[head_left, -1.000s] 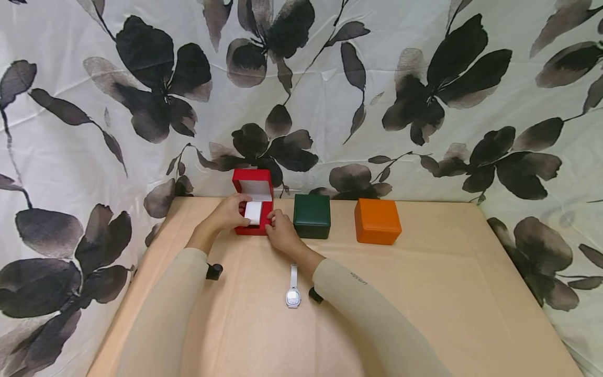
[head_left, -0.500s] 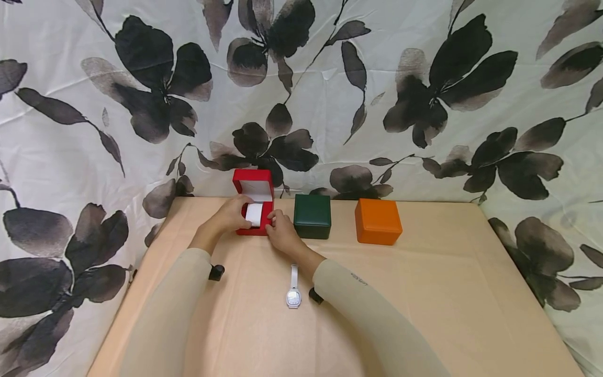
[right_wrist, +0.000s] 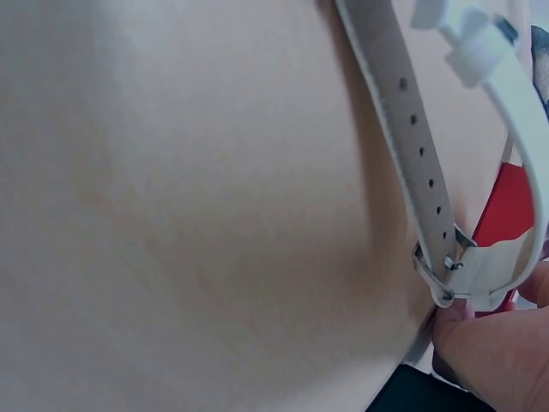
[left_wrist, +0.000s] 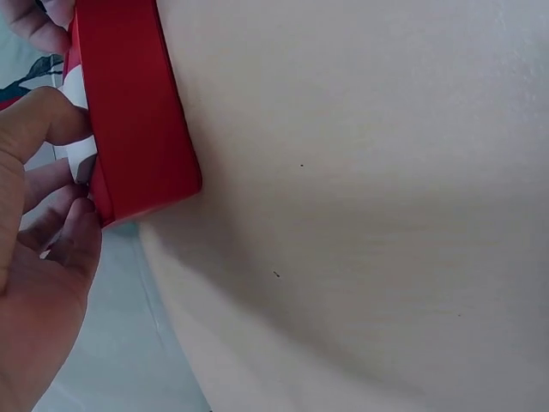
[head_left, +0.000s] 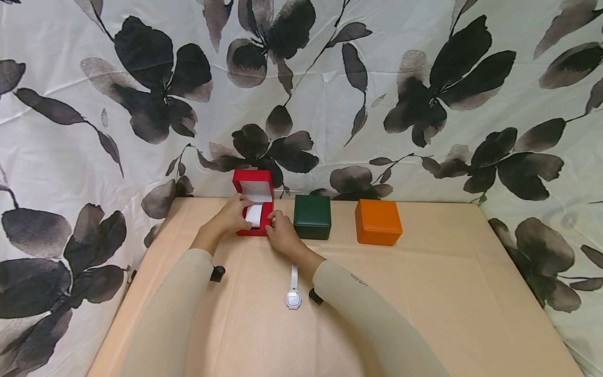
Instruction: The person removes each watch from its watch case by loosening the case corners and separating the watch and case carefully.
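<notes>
Red hinged box (head_left: 253, 209), lid up, stood at the worktop's (head_left: 424, 293) far edge. Left hand (head_left: 231, 214) pinched its white cushion (head_left: 254, 215), seating it; right hand (head_left: 281, 233), fingers curled, braced the box's front. White wristwatch (head_left: 293, 288) lay nearby, strap flat.

Both arms extended forward, hands close together at the far left part of the table.
Left hand (head_left: 229, 215) has fingers curled in a pinch; right hand (head_left: 281, 234) sits just beside it, fingers bent, knuckles up. Sleeves cover both forearms.
</notes>
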Available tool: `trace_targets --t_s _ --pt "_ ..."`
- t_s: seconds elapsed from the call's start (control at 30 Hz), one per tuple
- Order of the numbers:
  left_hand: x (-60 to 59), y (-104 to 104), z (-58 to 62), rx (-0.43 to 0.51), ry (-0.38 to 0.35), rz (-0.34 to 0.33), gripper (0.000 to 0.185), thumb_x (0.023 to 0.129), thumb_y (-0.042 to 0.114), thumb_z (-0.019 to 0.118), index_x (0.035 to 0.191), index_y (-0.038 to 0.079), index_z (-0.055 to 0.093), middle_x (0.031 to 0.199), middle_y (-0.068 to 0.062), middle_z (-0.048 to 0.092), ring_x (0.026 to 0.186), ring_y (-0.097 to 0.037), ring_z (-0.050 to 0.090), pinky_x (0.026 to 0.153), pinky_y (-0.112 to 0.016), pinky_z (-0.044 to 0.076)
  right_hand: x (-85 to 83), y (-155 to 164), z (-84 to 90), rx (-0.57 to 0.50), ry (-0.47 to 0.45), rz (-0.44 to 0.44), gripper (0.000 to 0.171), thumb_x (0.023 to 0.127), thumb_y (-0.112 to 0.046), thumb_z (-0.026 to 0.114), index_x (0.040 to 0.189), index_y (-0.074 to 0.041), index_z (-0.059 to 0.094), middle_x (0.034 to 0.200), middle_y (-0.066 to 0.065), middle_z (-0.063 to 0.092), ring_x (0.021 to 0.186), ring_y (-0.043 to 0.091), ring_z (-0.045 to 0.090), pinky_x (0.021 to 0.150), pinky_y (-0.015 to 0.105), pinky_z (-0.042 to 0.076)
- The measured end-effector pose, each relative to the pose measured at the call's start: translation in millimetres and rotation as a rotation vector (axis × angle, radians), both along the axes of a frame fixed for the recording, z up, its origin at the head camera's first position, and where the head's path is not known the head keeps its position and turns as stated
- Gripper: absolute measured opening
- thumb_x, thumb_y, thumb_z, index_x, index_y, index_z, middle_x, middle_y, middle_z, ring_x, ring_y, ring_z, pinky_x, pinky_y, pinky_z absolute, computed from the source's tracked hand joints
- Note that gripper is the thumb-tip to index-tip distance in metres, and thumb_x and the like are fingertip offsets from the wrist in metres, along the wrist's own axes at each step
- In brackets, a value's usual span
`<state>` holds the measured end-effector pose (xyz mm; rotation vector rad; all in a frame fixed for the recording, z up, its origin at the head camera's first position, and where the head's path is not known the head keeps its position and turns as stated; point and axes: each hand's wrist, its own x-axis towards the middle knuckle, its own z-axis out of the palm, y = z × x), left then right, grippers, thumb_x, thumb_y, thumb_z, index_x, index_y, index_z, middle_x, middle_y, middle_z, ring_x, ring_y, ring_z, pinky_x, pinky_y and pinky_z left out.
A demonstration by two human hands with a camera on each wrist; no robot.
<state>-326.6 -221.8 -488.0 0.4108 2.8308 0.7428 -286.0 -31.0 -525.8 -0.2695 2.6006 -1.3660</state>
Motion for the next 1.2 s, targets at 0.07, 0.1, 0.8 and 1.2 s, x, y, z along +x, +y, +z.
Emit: trace_targets --t_s 0.07,0.1,0.8,1.2 --pt "0.5 0 0.2 0.005 -0.009 0.011 0.070 0.078 0.012 0.080 0.142 -0.004 0.057 0.139 -0.020 0.047 0.130 -0.038 0.044 0.110 -0.052 0.049 0.8 0 0.7 0.001 0.005 -0.001 0.027 0.105 -0.014 0.056 0.130 -0.008 0.049 0.122 0.014 0.059 0.109 0.023 0.055 0.095 0.037 0.055" --pt "0.7 1 0.2 0.006 -0.008 0.013 0.070 0.077 0.012 0.080 0.142 -0.004 0.057 0.138 -0.020 0.047 0.130 -0.037 0.044 0.110 -0.052 0.049 1.3 0 1.1 0.003 0.008 -0.001 0.026 0.105 -0.014 0.056 0.130 -0.008 0.049 0.122 0.014 0.059 0.109 0.023 0.055 0.095 0.037 0.055" --pt "3.5 -1 -6.9 0.031 0.047 0.005 0.068 0.078 0.013 0.076 0.140 -0.005 0.057 0.138 -0.024 0.050 0.129 -0.040 0.046 0.110 -0.055 0.047 5.4 -1 2.6 0.039 0.014 -0.007 0.031 0.105 -0.015 0.057 0.134 -0.009 0.045 0.118 0.013 0.061 0.109 0.022 0.052 0.096 0.037 0.052" --pt "15.0 -13 6.5 0.142 0.053 0.038 0.066 0.085 0.014 0.074 0.144 -0.006 0.052 0.140 -0.026 0.056 0.125 -0.041 0.057 0.106 -0.054 0.053 18.6 -5 21.0 0.091 0.047 0.002 0.047 0.104 -0.022 0.059 0.144 -0.006 0.039 0.122 0.016 0.054 0.113 0.025 0.050 0.098 0.039 0.054"
